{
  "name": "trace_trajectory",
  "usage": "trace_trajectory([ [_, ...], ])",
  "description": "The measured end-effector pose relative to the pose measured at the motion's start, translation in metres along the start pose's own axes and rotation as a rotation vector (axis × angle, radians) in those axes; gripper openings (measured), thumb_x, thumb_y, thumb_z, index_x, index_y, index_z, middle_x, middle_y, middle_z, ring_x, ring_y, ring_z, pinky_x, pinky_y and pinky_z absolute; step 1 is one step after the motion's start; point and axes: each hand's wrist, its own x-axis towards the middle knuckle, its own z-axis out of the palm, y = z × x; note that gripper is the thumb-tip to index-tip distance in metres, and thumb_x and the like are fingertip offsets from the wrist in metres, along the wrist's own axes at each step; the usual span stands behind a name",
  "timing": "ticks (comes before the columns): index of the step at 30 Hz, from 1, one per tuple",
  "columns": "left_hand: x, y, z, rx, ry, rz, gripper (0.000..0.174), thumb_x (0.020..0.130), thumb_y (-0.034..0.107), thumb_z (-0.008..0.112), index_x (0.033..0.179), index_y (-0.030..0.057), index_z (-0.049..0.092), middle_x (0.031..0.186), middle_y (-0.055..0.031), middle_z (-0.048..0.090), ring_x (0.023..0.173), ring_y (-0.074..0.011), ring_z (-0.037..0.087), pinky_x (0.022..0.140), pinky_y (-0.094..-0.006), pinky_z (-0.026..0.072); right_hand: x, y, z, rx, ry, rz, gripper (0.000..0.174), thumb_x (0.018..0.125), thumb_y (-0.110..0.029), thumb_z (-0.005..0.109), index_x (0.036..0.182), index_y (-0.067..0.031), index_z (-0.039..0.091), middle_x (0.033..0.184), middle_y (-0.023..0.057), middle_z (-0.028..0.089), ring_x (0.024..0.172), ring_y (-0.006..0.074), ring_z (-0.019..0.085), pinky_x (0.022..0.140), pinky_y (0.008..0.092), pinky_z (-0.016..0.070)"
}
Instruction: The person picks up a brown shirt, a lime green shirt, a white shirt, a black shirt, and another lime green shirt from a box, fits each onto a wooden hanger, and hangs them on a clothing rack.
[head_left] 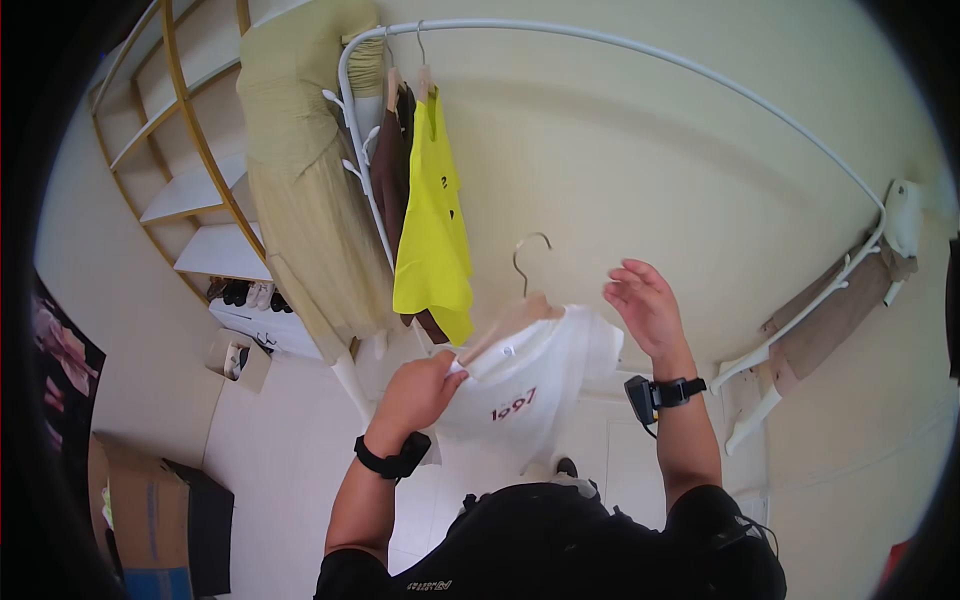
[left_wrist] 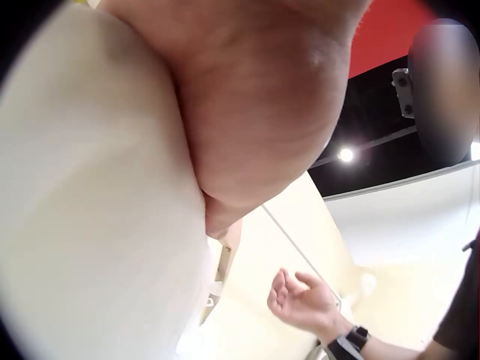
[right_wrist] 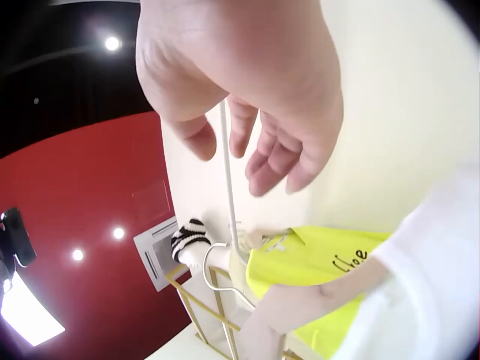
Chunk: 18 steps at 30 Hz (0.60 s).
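A white T-shirt [head_left: 530, 385] with a red print on its front hangs on a wooden hanger [head_left: 513, 320] in front of the person. My left hand [head_left: 415, 392] pinches the shirt at its left shoulder, by that end of the hanger. The metal hook [head_left: 520, 262] points up and holds onto nothing. To the right of the shirt my right hand [head_left: 645, 305] is raised, its fingers loosely bent around nothing. In the right wrist view, the hanger hook [right_wrist: 213, 274] appears below the right hand [right_wrist: 255, 82]. White cloth [left_wrist: 90, 195] fills the left side of the left wrist view.
A white clothes rail [head_left: 620, 42] arches overhead. At its left hang a yellow shirt [head_left: 435, 225], a brown garment [head_left: 390, 160] and a long beige dress [head_left: 290, 130]. Brown trousers [head_left: 825, 315] hang at the right. A shelf [head_left: 200, 190] and a cardboard box [head_left: 145, 500] stand left.
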Motion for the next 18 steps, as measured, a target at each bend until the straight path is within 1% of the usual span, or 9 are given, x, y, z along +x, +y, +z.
trace_trajectory([
  [1, 0.007, 0.006, -0.005, 0.044, 0.061, -0.090, 0.022, 0.087, 0.023, 0.056, 0.089, 0.0010, 0.053, 0.073, -0.0216, 0.059, 0.072, -0.0415, 0.057, 0.061, -0.0488, 0.0430, 0.000, 0.003, -0.026, 0.067, 0.090, -0.075, 0.021, 0.090, -0.005, 0.050, 0.110, -0.0025, 0.056, 0.100, 0.0129, 0.062, 0.092, 0.0220, 0.060, 0.086, 0.0354, 0.0474],
  [3, 0.028, 0.015, -0.015, 0.017, 0.156, -0.136, 0.022, 0.087, 0.022, 0.055, 0.090, 0.0001, 0.052, 0.073, -0.0227, 0.059, 0.072, -0.0422, 0.056, 0.062, -0.0487, 0.0429, 0.000, 0.015, -0.064, 0.125, 0.193, -0.008, 0.014, 0.089, -0.005, 0.051, 0.102, -0.0038, 0.057, 0.086, 0.0070, 0.061, 0.079, 0.0174, 0.059, 0.075, 0.0320, 0.0498],
  [7, 0.081, 0.035, -0.043, -0.011, 0.369, -0.236, 0.022, 0.089, 0.020, 0.053, 0.091, -0.0016, 0.052, 0.074, -0.0245, 0.058, 0.072, -0.0435, 0.055, 0.062, -0.0479, 0.0429, -0.009, 0.065, -0.155, 0.123, 0.448, 0.270, 0.010, 0.085, -0.007, 0.054, 0.094, -0.0076, 0.059, 0.075, 0.0036, 0.059, 0.068, 0.0162, 0.058, 0.062, 0.0285, 0.0487],
  [9, 0.109, 0.047, -0.062, 0.052, 0.426, -0.282, 0.021, 0.089, 0.020, 0.053, 0.091, -0.0016, 0.052, 0.076, -0.0245, 0.058, 0.074, -0.0434, 0.056, 0.064, -0.0473, 0.0431, -0.016, 0.090, -0.199, 0.166, 0.562, 0.390, 0.004, 0.082, -0.010, 0.059, 0.086, -0.0100, 0.057, 0.069, 0.0024, 0.055, 0.061, 0.0147, 0.054, 0.057, 0.0274, 0.0457],
  [11, 0.136, 0.051, -0.076, 0.104, 0.543, -0.251, 0.022, 0.089, 0.020, 0.053, 0.090, -0.0019, 0.052, 0.079, -0.0252, 0.059, 0.076, -0.0436, 0.056, 0.065, -0.0475, 0.0430, -0.020, 0.120, -0.251, 0.214, 0.659, 0.513, 0.005, 0.078, -0.012, 0.060, 0.081, -0.0123, 0.056, 0.067, 0.0017, 0.054, 0.059, 0.0153, 0.050, 0.056, 0.0289, 0.0435],
  [12, 0.150, 0.055, -0.083, 0.116, 0.584, -0.283, 0.023, 0.089, 0.020, 0.053, 0.090, -0.0021, 0.052, 0.081, -0.0259, 0.058, 0.078, -0.0437, 0.056, 0.066, -0.0476, 0.0431, -0.022, 0.130, -0.272, 0.213, 0.700, 0.564, 0.005, 0.077, -0.013, 0.060, 0.078, -0.0128, 0.055, 0.067, 0.0015, 0.054, 0.059, 0.0159, 0.050, 0.057, 0.0295, 0.0432],
  [13, 0.163, 0.057, -0.090, 0.137, 0.599, -0.300, 0.023, 0.089, 0.020, 0.053, 0.090, -0.0021, 0.052, 0.081, -0.0259, 0.058, 0.078, -0.0437, 0.056, 0.066, -0.0476, 0.0431, -0.024, 0.138, -0.292, 0.220, 0.672, 0.578, 0.005, 0.077, -0.013, 0.060, 0.078, -0.0128, 0.055, 0.067, 0.0015, 0.054, 0.059, 0.0159, 0.050, 0.057, 0.0295, 0.0432],
  [15, 0.190, 0.057, -0.106, 0.222, 0.620, -0.362, 0.024, 0.090, 0.022, 0.053, 0.094, -0.0021, 0.052, 0.083, -0.0246, 0.059, 0.080, -0.0415, 0.056, 0.069, -0.0437, 0.0439, -0.020, 0.145, -0.317, 0.179, 0.736, 0.659, 0.005, 0.077, -0.014, 0.060, 0.077, -0.0130, 0.054, 0.067, 0.0016, 0.054, 0.059, 0.0159, 0.050, 0.057, 0.0296, 0.0433],
  [18, 0.222, 0.051, -0.124, 0.305, 0.661, -0.396, 0.027, 0.090, 0.024, 0.052, 0.093, -0.0030, 0.052, 0.084, -0.0251, 0.059, 0.081, -0.0418, 0.056, 0.070, -0.0441, 0.0437, -0.007, 0.145, -0.335, 0.089, 0.719, 0.715, 0.005, 0.077, -0.014, 0.059, 0.078, -0.0127, 0.054, 0.067, 0.0019, 0.054, 0.059, 0.0162, 0.051, 0.056, 0.0299, 0.0437],
])
